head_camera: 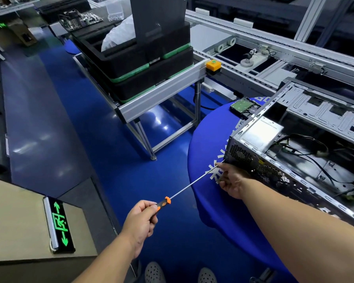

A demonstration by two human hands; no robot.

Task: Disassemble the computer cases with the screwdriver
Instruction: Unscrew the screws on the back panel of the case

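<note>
The left hand [140,219] is wrapped around the orange-and-black handle of a long screwdriver [192,181], whose thin shaft runs up and right to the rear corner of an open computer case [294,152]. The right hand [230,179] pinches the shaft near its tip, just beside that corner. The case lies on its side on a blue-covered counter [208,139], cables and a power supply showing inside. Beyond it on the cloth sits a hard drive [243,105]. Farther off, stacked black trays [143,64] rest on an aluminium frame.
</note>
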